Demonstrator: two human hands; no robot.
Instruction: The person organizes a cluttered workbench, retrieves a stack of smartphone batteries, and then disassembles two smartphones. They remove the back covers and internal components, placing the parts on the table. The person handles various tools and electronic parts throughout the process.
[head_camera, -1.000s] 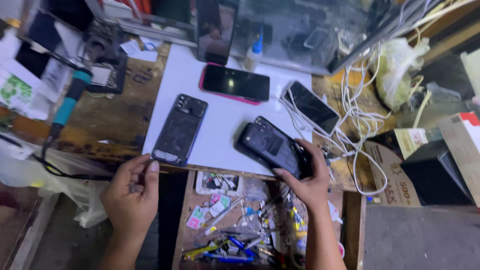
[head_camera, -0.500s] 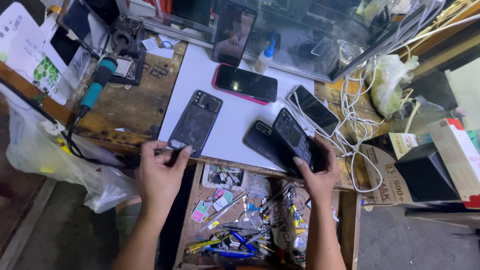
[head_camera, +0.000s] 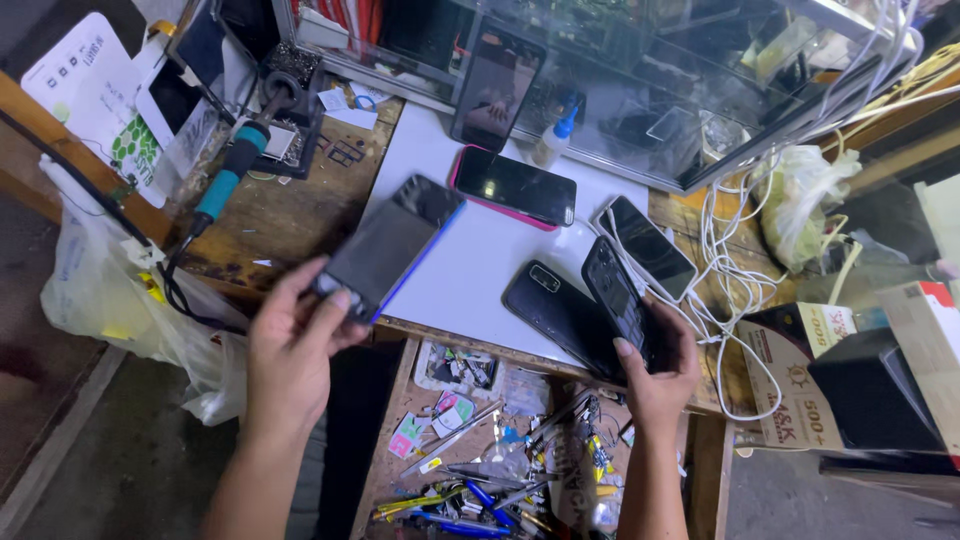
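Note:
My left hand (head_camera: 292, 340) grips the near end of a dark phone with a blue edge (head_camera: 388, 243) and lifts it tilted off the white mat (head_camera: 470, 260). My right hand (head_camera: 660, 368) holds a black phone back cover (head_camera: 616, 296) upright at the mat's near right corner. Under that cover a black phone (head_camera: 556, 312) lies flat on the mat. Farther back on the mat rests a phone with a pink edge (head_camera: 514, 186), screen up. To the right, a phone with a white rim (head_camera: 650, 246) lies partly on the wood.
A teal-handled soldering iron (head_camera: 228, 180) lies on the wooden bench at left, above a hanging plastic bag (head_camera: 100, 290). A glass display case (head_camera: 640, 90) stands behind, with a phone (head_camera: 496, 90) leaning on it. White cables (head_camera: 722, 270) coil at right. An open drawer (head_camera: 480, 450) holds several small tools.
My left hand has picked up the dark blue-edged phone from the mat and raised it toward me. My right hand tilted the back cover more upright. The camera moved closer.

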